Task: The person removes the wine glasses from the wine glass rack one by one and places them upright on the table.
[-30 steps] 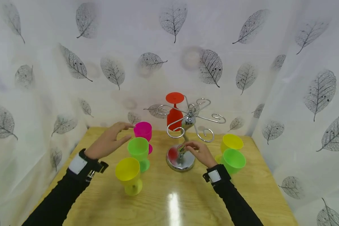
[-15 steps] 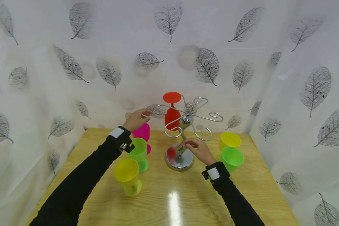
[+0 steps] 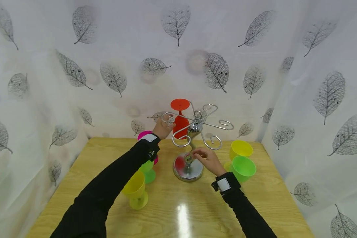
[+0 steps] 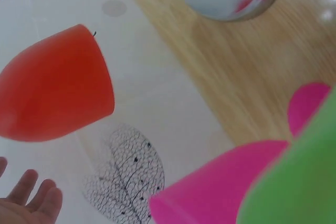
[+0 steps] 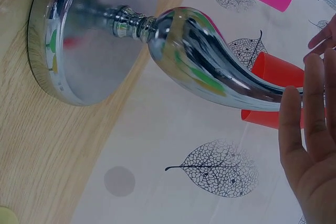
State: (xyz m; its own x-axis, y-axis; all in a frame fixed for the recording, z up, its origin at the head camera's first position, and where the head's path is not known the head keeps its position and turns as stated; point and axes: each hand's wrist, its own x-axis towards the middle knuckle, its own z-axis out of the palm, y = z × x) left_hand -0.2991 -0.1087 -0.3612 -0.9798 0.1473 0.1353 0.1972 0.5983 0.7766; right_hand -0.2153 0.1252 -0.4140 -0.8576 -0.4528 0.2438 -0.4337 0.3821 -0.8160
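Note:
An upside-down red goblet [image 3: 180, 127] hangs by its foot from one arm of a chrome stemware rack [image 3: 188, 175]. My left hand [image 3: 163, 129] has its fingers loosely bent just left of this goblet, near a curled wire end. In the left wrist view a gap shows between the fingertips [image 4: 46, 198] and the red bowl. My right hand [image 3: 209, 160] is at the lower part of the rack's curved stem [image 5: 199, 61]. Seen from the right wrist, its fingers are nearly straight and overlap the stem, not wrapped around it.
Pink [image 3: 144, 134], green [image 3: 149, 175] and yellow [image 3: 134, 186] goblets stand upright in a row at left, partly behind my left sleeve. Another yellow goblet [image 3: 241, 148] and green goblet [image 3: 243, 168] stand at right. A leaf-print curtain [image 3: 131, 43] surrounds the wooden table [image 3: 160, 215].
My left hand has moved right, from beside the pink goblet over to the red one, and its forearm now covers part of the left row. The right hand stays by the stem.

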